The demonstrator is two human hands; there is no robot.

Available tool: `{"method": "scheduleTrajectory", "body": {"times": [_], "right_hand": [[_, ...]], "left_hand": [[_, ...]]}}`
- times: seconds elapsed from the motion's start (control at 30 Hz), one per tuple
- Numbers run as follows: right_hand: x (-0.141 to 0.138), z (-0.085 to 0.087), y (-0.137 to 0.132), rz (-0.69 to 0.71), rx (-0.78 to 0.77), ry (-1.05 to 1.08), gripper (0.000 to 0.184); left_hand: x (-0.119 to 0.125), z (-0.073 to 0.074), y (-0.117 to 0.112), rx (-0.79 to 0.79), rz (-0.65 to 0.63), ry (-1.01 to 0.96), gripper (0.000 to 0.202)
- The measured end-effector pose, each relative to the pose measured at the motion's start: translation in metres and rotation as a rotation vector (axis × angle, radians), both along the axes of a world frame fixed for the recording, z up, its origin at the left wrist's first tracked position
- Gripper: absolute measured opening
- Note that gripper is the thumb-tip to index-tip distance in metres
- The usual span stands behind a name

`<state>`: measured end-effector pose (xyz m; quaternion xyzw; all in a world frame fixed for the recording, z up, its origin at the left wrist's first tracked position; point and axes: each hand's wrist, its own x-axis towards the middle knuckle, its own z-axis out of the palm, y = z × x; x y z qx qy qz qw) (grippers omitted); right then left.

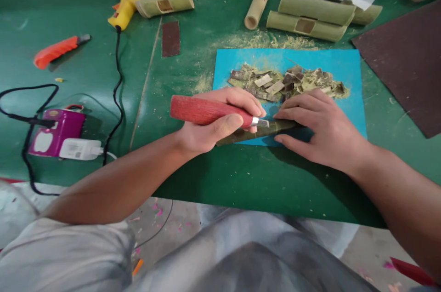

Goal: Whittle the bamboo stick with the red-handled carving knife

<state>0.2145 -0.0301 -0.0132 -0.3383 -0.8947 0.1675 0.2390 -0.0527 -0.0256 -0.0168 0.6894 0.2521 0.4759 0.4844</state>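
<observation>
A carving knife [210, 111] with a thick red handle and a short metal blade is gripped in my left hand [210, 135], its tip pointing right. Directly under the blade lies a narrow dark-green bamboo piece [277, 127], slightly tilted. My right hand [327, 124] holds the bamboo's right end, thumb on the near side and fingers on the far side, hiding that end. Part of the bamboo's left end shows beneath my left hand. Both hands are over the blue board [354, 117]. Just beyond them, a pile of bamboo chips and shavings [272, 83] covers the board's middle.
Cut bamboo tubes [317, 9] lie along the back of the green table [193, 168]. At left are a yellow glue gun [124, 11], an orange utility knife [58, 51] and a purple power block [65, 126] with cords. Brown sheets [409, 62] lie left and right.
</observation>
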Motion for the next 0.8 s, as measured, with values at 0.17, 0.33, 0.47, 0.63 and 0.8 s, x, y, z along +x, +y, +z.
{"method": "scheduleTrajectory", "body": {"times": [0.17,0.33,0.47,0.63,0.8], "right_hand": [[-0.001,-0.003,0.000,0.043,-0.076,0.048,0.015],[-0.002,-0.002,0.000,0.038,-0.132,0.038,0.017],[-0.003,-0.002,0.000,0.049,-0.121,0.030,0.017],[-0.005,-0.004,-0.002,0.025,-0.103,0.026,0.012],[-0.005,-0.004,-0.002,0.021,-0.112,0.014,0.011]], "left_hand": [[0.000,-0.001,-0.002,-0.043,0.038,0.014,0.036],[-0.001,0.007,-0.003,0.031,-0.019,0.129,0.026],[0.002,0.012,-0.001,0.110,-0.081,0.178,0.018],[0.004,0.015,-0.002,0.162,-0.108,0.253,0.018],[0.005,0.014,-0.004,0.165,-0.075,0.278,0.014]]}}
